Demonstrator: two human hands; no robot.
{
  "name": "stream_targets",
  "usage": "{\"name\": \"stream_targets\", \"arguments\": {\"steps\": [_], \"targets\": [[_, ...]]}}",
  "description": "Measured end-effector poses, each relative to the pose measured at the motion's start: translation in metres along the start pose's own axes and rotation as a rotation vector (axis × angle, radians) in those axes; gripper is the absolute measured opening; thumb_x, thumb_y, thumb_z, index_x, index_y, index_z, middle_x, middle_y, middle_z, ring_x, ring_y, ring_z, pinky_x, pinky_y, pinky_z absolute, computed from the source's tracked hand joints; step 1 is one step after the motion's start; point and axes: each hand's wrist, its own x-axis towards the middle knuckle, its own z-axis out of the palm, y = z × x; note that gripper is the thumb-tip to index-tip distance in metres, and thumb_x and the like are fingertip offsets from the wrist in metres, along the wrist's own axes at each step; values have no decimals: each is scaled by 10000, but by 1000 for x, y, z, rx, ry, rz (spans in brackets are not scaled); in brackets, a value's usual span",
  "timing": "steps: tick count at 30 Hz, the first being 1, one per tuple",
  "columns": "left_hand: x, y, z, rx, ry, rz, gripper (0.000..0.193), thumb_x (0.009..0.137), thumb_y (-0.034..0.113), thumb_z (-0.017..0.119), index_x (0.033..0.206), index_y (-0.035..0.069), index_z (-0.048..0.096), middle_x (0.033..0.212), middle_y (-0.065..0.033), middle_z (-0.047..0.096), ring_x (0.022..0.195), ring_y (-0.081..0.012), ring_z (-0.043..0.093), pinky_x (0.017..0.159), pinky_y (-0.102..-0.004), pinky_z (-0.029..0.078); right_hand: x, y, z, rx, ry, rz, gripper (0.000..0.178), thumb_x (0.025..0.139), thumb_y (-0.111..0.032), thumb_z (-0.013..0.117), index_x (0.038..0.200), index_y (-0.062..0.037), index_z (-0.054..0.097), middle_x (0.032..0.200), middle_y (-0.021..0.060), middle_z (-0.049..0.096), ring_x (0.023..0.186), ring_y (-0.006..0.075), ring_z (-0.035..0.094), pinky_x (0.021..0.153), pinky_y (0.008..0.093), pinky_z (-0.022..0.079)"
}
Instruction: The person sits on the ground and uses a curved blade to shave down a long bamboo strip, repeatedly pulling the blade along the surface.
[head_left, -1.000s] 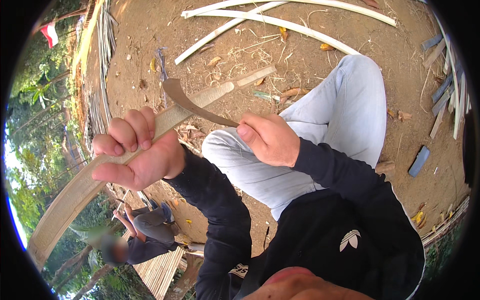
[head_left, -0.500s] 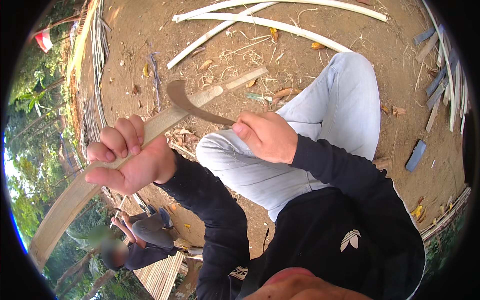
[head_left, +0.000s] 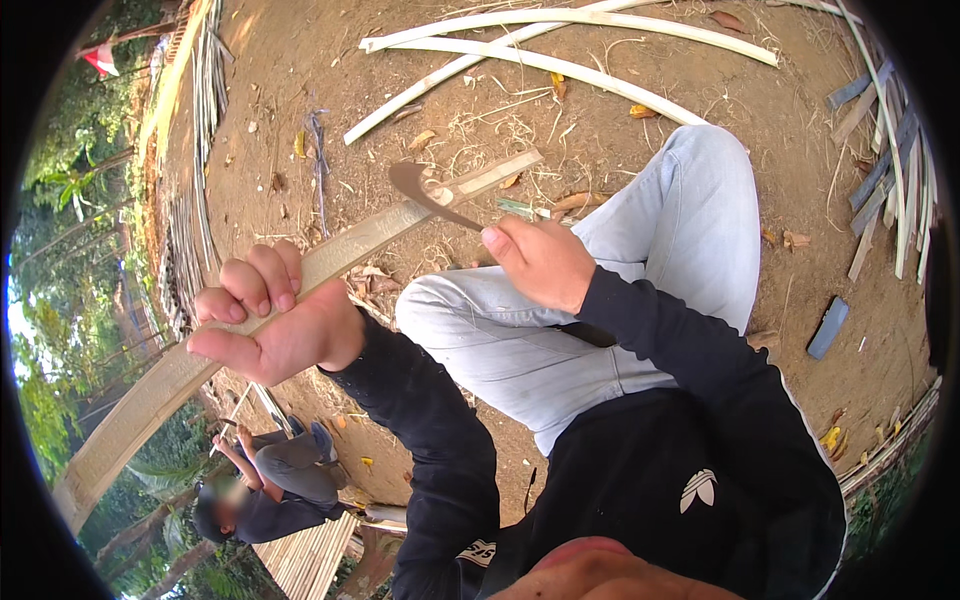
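My left hand (head_left: pixel 283 318) is closed around a long, flat split-bamboo strip (head_left: pixel 345 248), thumb below and fingers curled over it. The strip runs from the lower left up to a tip above my knees. My right hand (head_left: pixel 543 262) grips a curved sickle (head_left: pixel 440 206); part of its dark handle shows below my palm. The brown blade lies across the strip between my left hand and the tip, beside a pale node or cut spot on the bamboo. Whether the edge bites into the bamboo, I cannot tell.
Pale bamboo strips (head_left: pixel 560 68) lie crossed on the dirt ahead, among shavings and leaves. More pieces (head_left: pixel 885 170) are piled at the right, near a dark flat phone-like object (head_left: pixel 829 328). Another person (head_left: pixel 270 480) sits at the lower left by bamboo slats (head_left: pixel 305 560).
The sickle has slid along the strip, rightward and away from my left hand toward the tip. My left hand keeps its grip and shifts slightly right in view.
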Motion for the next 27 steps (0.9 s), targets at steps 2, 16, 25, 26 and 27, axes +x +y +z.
{"name": "stream_targets", "arguments": {"steps": [2, 16, 25, 26, 27], "targets": [[4, 0, -4, -34, -1, 10, 459, 929, 537, 442, 676, 165, 352, 532, 35, 297, 414, -76, 263, 400, -208, 198, -5, -25, -2, 17, -9, -129, 454, 982, -421, 351, 848, -26, 529, 660, 188, 556, 656, 406, 564, 589, 478, 425], [-4, 2, 9, -23, 59, 32, 443, 944, 509, 435, 690, 157, 352, 536, 30, 298, 404, -72, 263, 384, -204, 194, 14, 34, 3, 13, 23, 112, 452, 974, -404, 357, 855, -8, 538, 676, 227, 583, 694, 433, 587, 637, 516, 435], [-2, 2, 0, -20, 60, -27, 439, 920, 522, 462, 650, 185, 383, 527, 42, 303, 419, -73, 274, 408, -211, 204, 12, 27, 8, 90, 6, 22, 469, 970, -414, 360, 865, -6, 567, 713, 233, 590, 733, 436, 582, 663, 496, 439], [-1, 3, -4, -23, 60, -4, 431, 929, 514, 451, 664, 183, 379, 530, 41, 300, 421, -72, 268, 409, -210, 202, 5, 13, 8, 125, -43, 12, 465, 962, -411, 365, 863, -8, 574, 732, 240, 602, 755, 439, 587, 680, 510, 437], [-4, 3, -5, -22, 69, -4, 422, 939, 505, 439, 677, 180, 374, 534, 40, 297, 424, -71, 263, 411, -210, 200, -5, -7, 4, 178, -74, -29, 476, 961, -411, 364, 866, 2, 582, 743, 247, 601, 753, 435, 590, 677, 505, 439]]}}
